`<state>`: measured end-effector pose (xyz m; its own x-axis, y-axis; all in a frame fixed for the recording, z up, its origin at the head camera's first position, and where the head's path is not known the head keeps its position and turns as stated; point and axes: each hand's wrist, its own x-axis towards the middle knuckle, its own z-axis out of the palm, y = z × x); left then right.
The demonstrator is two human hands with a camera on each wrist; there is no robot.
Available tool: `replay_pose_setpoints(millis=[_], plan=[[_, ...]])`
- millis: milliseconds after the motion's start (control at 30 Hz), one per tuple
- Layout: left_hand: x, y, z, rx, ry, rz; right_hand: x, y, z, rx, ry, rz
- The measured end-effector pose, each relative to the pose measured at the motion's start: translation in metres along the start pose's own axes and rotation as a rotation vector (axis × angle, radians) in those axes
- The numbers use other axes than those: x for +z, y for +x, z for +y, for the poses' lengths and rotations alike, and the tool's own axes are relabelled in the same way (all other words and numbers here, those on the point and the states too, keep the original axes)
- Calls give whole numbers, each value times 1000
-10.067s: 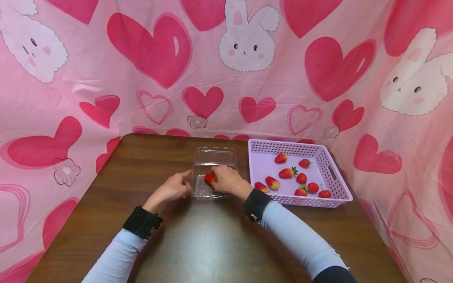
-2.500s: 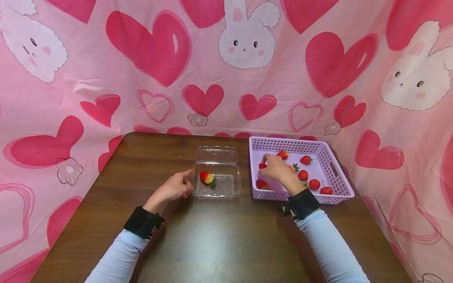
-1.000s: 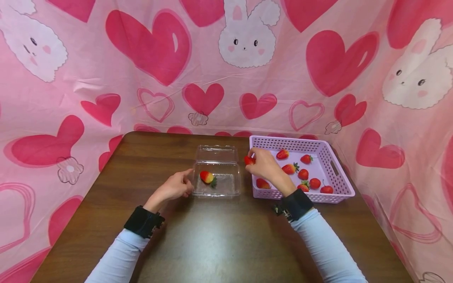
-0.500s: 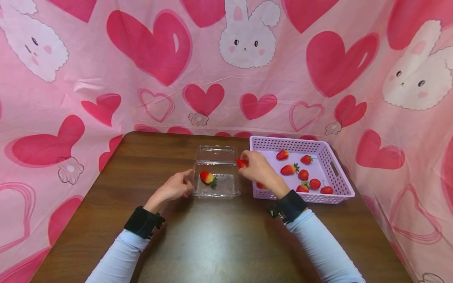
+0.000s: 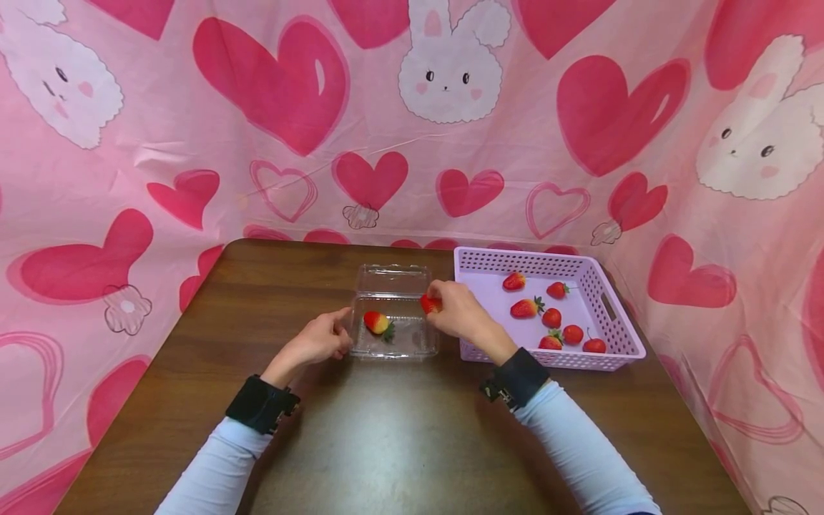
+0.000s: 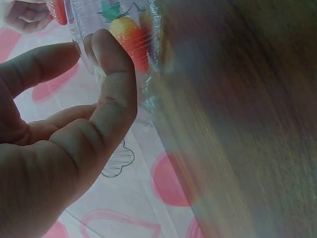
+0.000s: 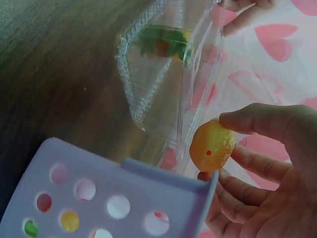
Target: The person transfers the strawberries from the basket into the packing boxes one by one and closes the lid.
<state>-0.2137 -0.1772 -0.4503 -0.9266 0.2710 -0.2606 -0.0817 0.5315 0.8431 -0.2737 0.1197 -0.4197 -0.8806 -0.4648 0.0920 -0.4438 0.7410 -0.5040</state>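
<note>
Red strawberry (image 5: 430,304) pinched over open clear clamshell box (image 5: 394,336) — another strawberry (image 5: 376,323) lying inside

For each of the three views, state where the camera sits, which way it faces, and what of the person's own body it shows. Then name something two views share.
Head: worn high, facing forward and down at the table; shows both forearms, left hand and right hand.
Left wrist: at the left hand, facing along its fingers at the clear container.
Right wrist: low beside the purple basket, facing the container; shows right fingers pinching a strawberry.
Shared: every view shows the container holding one strawberry.
</note>
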Motion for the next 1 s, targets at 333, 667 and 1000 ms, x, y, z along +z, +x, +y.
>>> replay_pose_setpoints(millis=[333,667,1000], plan=[[1,-1,-1,4,-9,5,9,2,-7,-38,-26,9],[0,-1,-1,-9,-19,0,21,3,-14,-29,-29,-20],[0,-2,-1,3,-17,0,36,5,-13,-28,-24,-35]])
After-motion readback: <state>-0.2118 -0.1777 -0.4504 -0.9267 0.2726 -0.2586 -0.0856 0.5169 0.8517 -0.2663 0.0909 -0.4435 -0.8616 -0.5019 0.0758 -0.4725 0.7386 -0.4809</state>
